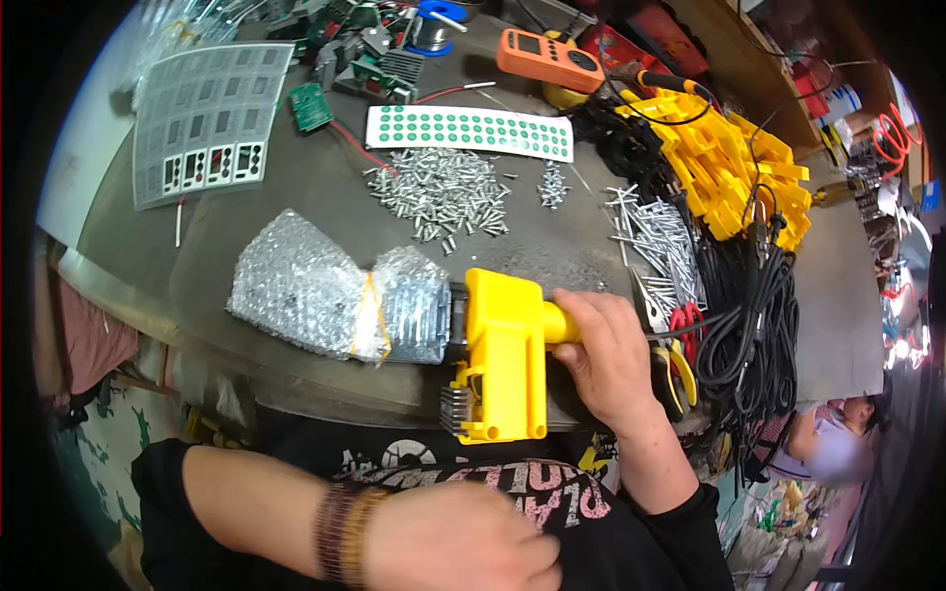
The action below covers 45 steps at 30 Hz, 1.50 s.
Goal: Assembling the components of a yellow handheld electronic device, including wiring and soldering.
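Observation:
My right hand [613, 360] is closed around the stubby round end of a yellow plastic device housing [510, 360] with a black cable. Dark metal fins show at the housing's lower left. Adjoining its left side is a part wrapped in bubble wrap [296, 281], bound with a yellow rubber band [369, 310]. Low in front of my body, my left hand [453, 537] is apart from the device. Motion blurs it, so I cannot tell whether its fingers grip anything.
Short metal fasteners [443, 192] lie in a heap beyond the device, below a sheet of green round stickers [468, 130]. To the right are long screws [660, 246], pliers [680, 379], coiled black cables [754, 330] and yellow housings [729, 158]. An orange multimeter [547, 61] stands farther back.

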Each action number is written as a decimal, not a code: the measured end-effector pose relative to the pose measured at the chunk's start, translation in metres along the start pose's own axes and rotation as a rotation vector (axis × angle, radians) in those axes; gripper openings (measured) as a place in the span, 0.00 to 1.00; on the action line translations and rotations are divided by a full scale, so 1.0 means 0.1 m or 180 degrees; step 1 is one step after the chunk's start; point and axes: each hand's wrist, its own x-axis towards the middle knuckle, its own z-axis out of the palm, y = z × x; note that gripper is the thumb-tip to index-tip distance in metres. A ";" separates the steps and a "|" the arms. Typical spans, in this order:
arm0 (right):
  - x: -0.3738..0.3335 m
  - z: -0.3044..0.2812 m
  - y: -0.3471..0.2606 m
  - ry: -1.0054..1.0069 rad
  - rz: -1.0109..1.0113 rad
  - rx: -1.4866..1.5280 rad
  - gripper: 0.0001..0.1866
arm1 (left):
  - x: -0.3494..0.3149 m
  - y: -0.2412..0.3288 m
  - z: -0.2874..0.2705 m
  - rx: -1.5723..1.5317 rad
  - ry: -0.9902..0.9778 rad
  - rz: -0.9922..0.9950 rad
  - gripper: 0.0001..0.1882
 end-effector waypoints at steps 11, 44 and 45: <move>0.05 -0.32 -0.27 -0.0262 -0.0664 0.0302 0.33 | -0.45 -0.66 -0.25 0.0838 0.1057 -0.1349 0.43; 0.55 -0.28 0.04 -0.1383 0.1293 0.0879 0.21 | -0.16 -1.01 -0.23 0.0935 0.0980 -0.2173 0.19; 0.54 -0.23 0.04 -0.1413 0.1307 0.0883 0.21 | -0.17 -1.02 -0.22 0.1040 0.1032 -0.2111 0.19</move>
